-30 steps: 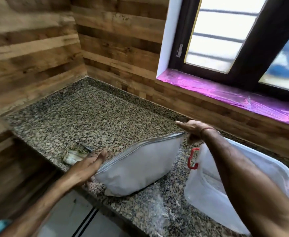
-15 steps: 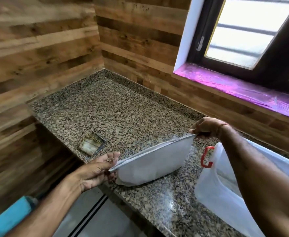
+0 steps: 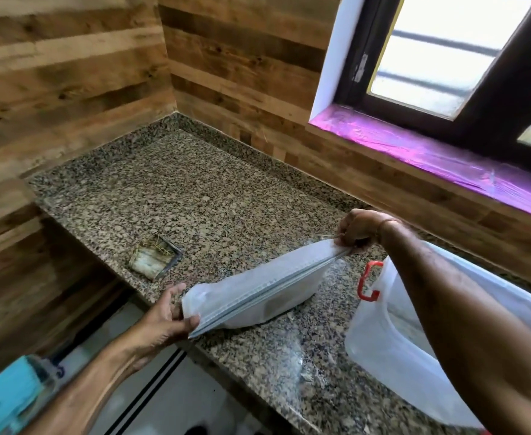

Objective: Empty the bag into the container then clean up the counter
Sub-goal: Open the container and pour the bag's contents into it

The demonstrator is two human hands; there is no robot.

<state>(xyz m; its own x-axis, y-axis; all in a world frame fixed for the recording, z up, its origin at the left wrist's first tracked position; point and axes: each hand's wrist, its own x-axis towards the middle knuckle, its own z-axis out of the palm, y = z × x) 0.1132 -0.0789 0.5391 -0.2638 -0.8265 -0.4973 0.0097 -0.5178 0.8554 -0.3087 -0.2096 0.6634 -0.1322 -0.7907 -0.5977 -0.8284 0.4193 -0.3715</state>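
Resting on the speckled granite counter (image 3: 201, 196), near its front edge: a frosted white zip-top bag (image 3: 258, 296), long and flat-topped, bulging low with pale contents, seal strip running as a grey line along the upper edge from near corner to far corner. Pinched at the near corner by the left hand (image 3: 167, 318), thumb on top and fingers under, closed on the seal. Pinched at the far corner by the right hand (image 3: 356, 229), fingertips drawn together around the strip; a thin band on that wrist. Stretched taut between the two grips, top edge rising toward the far end. Impossible to tell whether the seal is parted or closed along its length.

Just right of the bag: a translucent plastic container (image 3: 383, 334) with a red latch handle (image 3: 367, 282), mostly hidden behind the right forearm, bottom edge cut off by the frame, interior hazy. Left of the bag, well apart: a small clear packet (image 3: 156, 255) of something pale and fibrous, too blurred to identify. Far left of the bag, below counter level: a blurred turquoise shape (image 3: 7, 400), unidentifiable.
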